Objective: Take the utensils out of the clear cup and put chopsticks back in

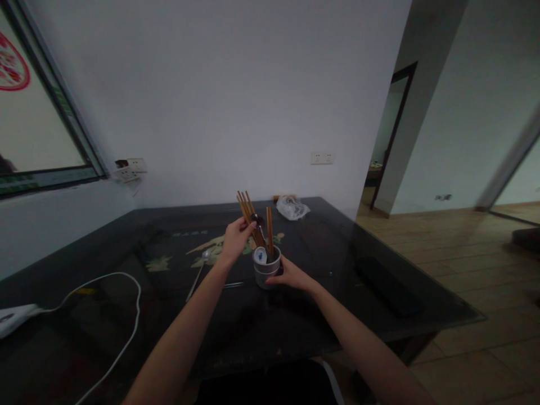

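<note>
A grey cylindrical utensil holder (261, 275) stands on the dark table in front of me. My right hand (291, 274) is closed around its right side. Several wooden chopsticks (243, 203) lean to the left out of it, and my left hand (236, 239) is closed on them. Beside those fingers is the dark shiny bowl of a metal spoon (256, 218). Other chopsticks (270, 228) rise nearly upright at the holder's right. A white spoon with a blue mark (260, 256) shows at the rim. Left of the holder, a long-handled metal spoon (196, 281) lies on the table.
The glossy black table (312, 315) bears a floral picture. A crumpled clear plastic bag (292, 208) lies at the back. A dark flat object (388, 286) rests at the right. A white cable (138, 304) runs from a white power strip (17, 319) at the left.
</note>
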A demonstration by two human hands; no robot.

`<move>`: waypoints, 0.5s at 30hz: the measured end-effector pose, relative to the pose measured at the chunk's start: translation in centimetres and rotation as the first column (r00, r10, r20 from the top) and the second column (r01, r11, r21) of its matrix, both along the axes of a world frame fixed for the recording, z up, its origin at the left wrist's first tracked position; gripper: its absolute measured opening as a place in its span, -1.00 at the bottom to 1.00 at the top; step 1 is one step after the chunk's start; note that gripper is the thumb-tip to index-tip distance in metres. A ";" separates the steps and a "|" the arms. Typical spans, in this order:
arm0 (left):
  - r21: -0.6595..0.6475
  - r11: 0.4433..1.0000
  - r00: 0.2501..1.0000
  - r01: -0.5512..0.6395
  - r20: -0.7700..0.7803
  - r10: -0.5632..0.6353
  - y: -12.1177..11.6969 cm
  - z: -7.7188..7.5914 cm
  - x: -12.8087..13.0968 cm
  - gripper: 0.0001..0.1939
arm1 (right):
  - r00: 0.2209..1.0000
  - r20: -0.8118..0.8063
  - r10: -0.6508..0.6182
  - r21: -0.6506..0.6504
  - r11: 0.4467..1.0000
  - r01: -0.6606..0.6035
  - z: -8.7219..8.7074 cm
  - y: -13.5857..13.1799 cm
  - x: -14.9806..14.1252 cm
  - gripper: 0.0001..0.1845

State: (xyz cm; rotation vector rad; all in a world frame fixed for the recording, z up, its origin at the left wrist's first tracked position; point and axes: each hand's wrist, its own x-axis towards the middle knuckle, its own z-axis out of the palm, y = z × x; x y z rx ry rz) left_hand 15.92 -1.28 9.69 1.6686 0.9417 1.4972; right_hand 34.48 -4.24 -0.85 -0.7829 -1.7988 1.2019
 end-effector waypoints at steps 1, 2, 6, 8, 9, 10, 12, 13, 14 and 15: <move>0.017 1.000 0.999 0.007 0.043 -0.007 -0.1 0.5 -0.2 -0.57 | 1.000 0.001 -0.002 -0.002 1.000 0.002 0.1 -0.1 0.0 -0.02; 0.035 0.999 0.996 0.006 0.094 -0.010 -0.3 1.1 -0.5 -0.56 | 1.000 0.002 -0.001 -0.007 1.000 0.001 0.2 -0.1 0.0 -0.02; 0.114 0.990 0.948 -0.086 0.314 0.046 -1.4 3.9 -2.6 -0.55 | 1.000 0.000 0.006 -0.040 0.999 -0.006 0.4 -0.2 -0.1 -0.02; 0.155 0.978 0.921 -0.139 0.382 0.071 -1.9 5.0 -4.5 -0.56 | 1.000 0.007 -0.008 -0.037 0.999 0.008 0.3 -0.2 -0.1 -0.02; 0.164 0.972 0.913 -0.167 0.398 0.090 -2.1 5.3 -5.6 -0.57 | 1.000 0.011 -0.018 -0.035 0.999 0.018 0.2 -0.1 0.0 -0.03; 0.164 0.968 0.908 -0.191 0.404 0.111 -2.2 5.4 -6.8 -0.58 | 1.000 0.014 -0.024 -0.036 0.999 0.025 0.1 -0.1 0.0 -0.03; 0.136 0.965 0.907 -0.226 0.391 0.157 -2.1 4.9 -9.6 -0.62 | 0.999 0.018 -0.036 -0.047 0.998 0.037 0.0 -0.1 0.0 -0.05; 0.111 0.965 0.907 -0.238 0.381 0.179 -1.9 4.3 -11.0 -0.63 | 0.999 0.022 -0.040 -0.055 0.998 0.041 0.0 -0.1 0.0 -0.05; 0.072 0.970 0.911 -0.234 0.364 0.193 -1.5 3.4 -12.4 -0.64 | 0.999 0.026 -0.043 -0.062 0.997 0.045 0.0 -0.1 0.0 -0.06; 0.006 0.978 0.923 -0.210 0.329 0.197 -1.1 2.4 -13.7 -0.63 | 0.999 0.029 -0.045 -0.068 0.997 0.047 0.0 -0.2 0.0 -0.06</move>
